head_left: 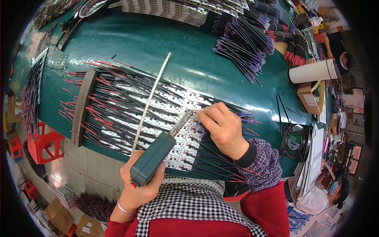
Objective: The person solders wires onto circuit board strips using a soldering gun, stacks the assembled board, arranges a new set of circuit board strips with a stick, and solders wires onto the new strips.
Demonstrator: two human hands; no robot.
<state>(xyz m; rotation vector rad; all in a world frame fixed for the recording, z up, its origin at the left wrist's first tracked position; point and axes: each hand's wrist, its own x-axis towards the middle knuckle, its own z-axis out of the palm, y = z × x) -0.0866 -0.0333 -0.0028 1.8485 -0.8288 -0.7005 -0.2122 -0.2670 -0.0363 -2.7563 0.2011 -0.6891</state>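
Observation:
My left hand is wrapped round a soldering iron with a boxy dark green body. Its metal tip points up and right, at a panel of small white circuit boards. My right hand has its fingertips pinched beside that tip, on a thin wire mostly hidden by the fingers. Black wires with red ends lie across the panel's left part, and others stick out to the right. A thin pale rod crosses the left wires, its lower end near my left hand.
A dark bar presses across the left wires. Wire bundles lie at the far right, stacked boards at the back. A small fan, a cardboard box and a white roll stand right. Red stools are left; people sit beyond.

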